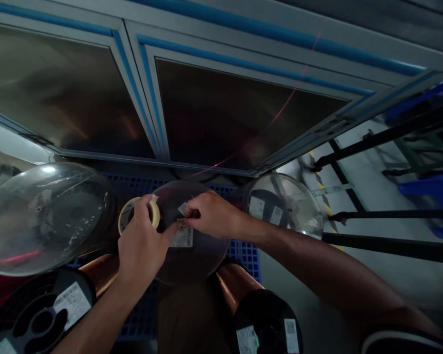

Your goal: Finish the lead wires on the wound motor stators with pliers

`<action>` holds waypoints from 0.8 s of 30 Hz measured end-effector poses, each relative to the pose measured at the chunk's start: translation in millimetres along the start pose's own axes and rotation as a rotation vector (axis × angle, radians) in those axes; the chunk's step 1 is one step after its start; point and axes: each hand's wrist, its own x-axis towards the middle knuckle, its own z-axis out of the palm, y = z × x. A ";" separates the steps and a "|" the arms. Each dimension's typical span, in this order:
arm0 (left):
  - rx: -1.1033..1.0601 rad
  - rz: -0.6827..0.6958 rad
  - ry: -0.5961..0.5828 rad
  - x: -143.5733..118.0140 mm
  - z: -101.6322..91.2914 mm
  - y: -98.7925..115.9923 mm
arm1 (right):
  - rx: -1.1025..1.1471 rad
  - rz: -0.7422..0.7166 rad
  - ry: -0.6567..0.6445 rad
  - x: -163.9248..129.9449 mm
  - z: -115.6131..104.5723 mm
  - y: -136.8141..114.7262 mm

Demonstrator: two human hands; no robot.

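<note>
My left hand [142, 241] is closed around a roll of pale yellow masking tape [155, 212], its thumb reaching toward the other hand. Thumb and forefinger of my right hand [206, 214] are pinched together beside that thumb tip; what lies between them is too small to make out. Both hands are over a round, see-through cover [203, 260] on a spool, which bears a white printed label [181, 238]. A thin reddish wire [276, 117] curves down from the upper right toward this spool and fades from sight behind its edge.
Copper wire spools with black flanges [268, 319] lie at the lower right and lower left. Clear round covers [47, 216] stand on both sides. Blue plastic grating [251, 253] lies beneath. A metal cabinet [140, 98] rises ahead; dark rack bars [391, 215] extend at right.
</note>
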 end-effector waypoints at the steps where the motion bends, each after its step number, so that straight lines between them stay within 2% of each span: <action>1: 0.003 0.001 -0.014 0.9 -1.4 0.9 | -0.009 0.018 0.002 0.9 0.3 -0.3; 6: 0.010 -0.005 -0.058 3.3 -5.3 4.3 | -0.159 0.180 0.067 5.0 -4.2 7.3; 9: 0.019 -0.011 -0.064 3.5 -4.7 4.7 | -0.169 0.255 0.046 4.2 -10.6 14.9; 12: 0.043 0.013 -0.045 3.8 -1.9 4.7 | -0.150 0.245 0.032 2.2 -12.7 17.4; 18: 0.088 0.020 -0.020 6.7 0.5 6.6 | -0.195 0.271 0.123 3.3 -4.3 17.3; 24: 0.066 0.034 -0.074 7.8 -5.0 6.0 | -0.163 0.280 0.115 -1.5 -5.4 14.9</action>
